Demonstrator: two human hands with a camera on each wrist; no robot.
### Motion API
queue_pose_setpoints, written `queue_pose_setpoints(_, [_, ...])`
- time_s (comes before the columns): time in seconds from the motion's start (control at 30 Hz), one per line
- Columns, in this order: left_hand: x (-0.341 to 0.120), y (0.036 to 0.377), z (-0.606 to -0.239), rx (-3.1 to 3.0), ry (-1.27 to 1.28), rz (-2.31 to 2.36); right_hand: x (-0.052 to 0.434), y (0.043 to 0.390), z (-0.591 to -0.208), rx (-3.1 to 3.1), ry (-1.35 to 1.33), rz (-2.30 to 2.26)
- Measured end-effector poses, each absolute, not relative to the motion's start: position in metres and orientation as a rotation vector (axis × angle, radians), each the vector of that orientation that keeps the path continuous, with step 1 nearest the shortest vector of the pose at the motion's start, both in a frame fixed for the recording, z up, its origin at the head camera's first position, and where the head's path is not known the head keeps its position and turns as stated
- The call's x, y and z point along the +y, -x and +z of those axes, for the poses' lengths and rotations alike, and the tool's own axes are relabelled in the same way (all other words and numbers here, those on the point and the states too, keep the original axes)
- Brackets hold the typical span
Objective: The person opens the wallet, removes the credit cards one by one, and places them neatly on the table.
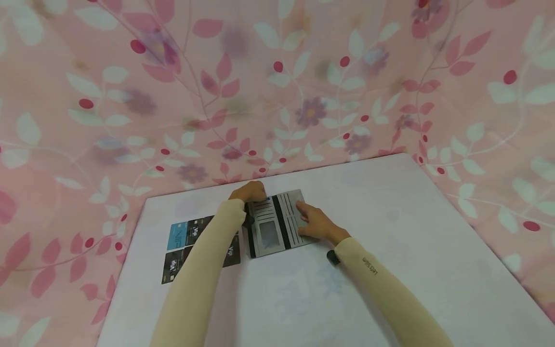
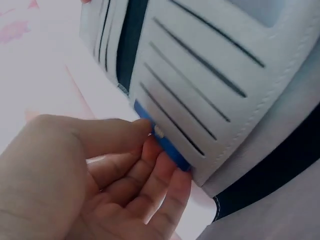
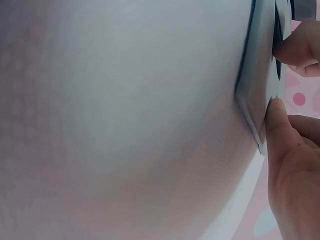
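Note:
A grey wallet (image 1: 272,245) lies unfolded on the table, with rows of card slots, a dark spine band and a clear window. At its far left edge my left hand (image 1: 249,192) pinches a blue card (image 2: 175,154) between thumb and fingers. In the left wrist view, only a narrow strip of that card shows beyond the slotted panel. My right hand (image 1: 318,223) rests on the right panel, thumb and forefinger spread over its surface. In the right wrist view, the right thumb (image 3: 278,117) presses on the wallet, seen nearly edge-on.
Several cards lie in two rows left of the wallet, including a light blue card (image 1: 177,236) and a black Vip card (image 1: 173,266). My left forearm partly covers them. The white table (image 1: 390,217) meets a pink floral curtain (image 1: 277,96) at its far edge.

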State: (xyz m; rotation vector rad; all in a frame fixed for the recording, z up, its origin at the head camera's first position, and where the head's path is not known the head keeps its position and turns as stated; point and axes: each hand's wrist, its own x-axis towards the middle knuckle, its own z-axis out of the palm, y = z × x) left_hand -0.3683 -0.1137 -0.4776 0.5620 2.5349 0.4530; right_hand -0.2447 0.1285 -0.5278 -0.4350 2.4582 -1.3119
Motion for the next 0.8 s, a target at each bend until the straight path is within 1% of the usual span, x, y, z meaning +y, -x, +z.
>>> queue_pose_setpoints(0.23, [-0.126, 0.373, -0.477, 2.457, -0.486, 0.638, 0.127, 0.246, -0.527, 2.475, 0.438, -1.281])
queue_pose_setpoints(0.5, [-0.132, 0.384, -0.476, 2.472, -0.477, 0.652, 0.129, 0.248, -0.529, 2.464, 0.451, -1.297])
queue_pose_setpoints(0.63, [-0.141, 0.385, -0.476, 2.478, -0.406, 0.782, 0.128, 0.247, -0.53, 2.466, 0.462, -1.295])
queue_pose_setpoints(0.8, [-0.151, 0.383, -0.477, 2.338, -0.264, 0.95, 0.129, 0.246, -0.529, 2.478, 0.45, -1.288])
